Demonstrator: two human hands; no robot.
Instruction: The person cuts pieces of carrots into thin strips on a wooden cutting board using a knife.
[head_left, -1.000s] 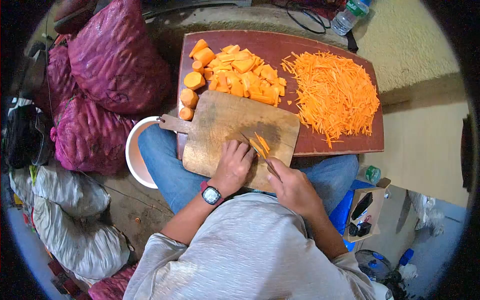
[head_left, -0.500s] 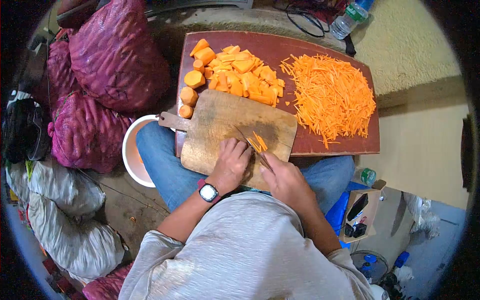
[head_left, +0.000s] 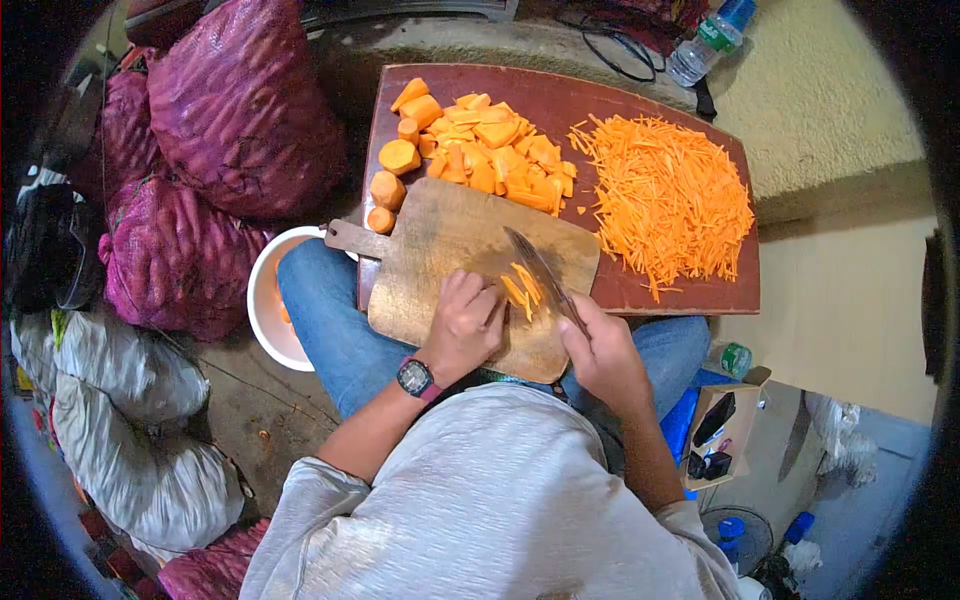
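Note:
In the head view a wooden cutting board [head_left: 430,225] with a short handle lies across the near edge of the red-brown table [head_left: 640,296]. My right hand [head_left: 608,352] grips a knife [head_left: 535,262], its dark blade pointing up and left over the board. A few cut carrot strips [head_left: 522,288] lie between the blade and my left hand [head_left: 466,322]. The left fingers are curled down on the board; whatever may be under them is hidden. Beyond the board sit a heap of carrot slices [head_left: 500,150] and, to the right, a large pile of shredded carrot [head_left: 675,200].
Carrot chunks [head_left: 399,157] line the table's left side. By my left knee stands a white bucket [head_left: 262,318]. Purple mesh sacks [head_left: 240,110] and white sacks [head_left: 130,465] crowd the left. A plastic bottle [head_left: 705,45] lies at the back right; a cardboard box [head_left: 722,432] is lower right.
The knife has moved right and up, away from my left fingers, with my right hand. The carrot strips now lie apart from the blade. My left hand stays nearly in place.

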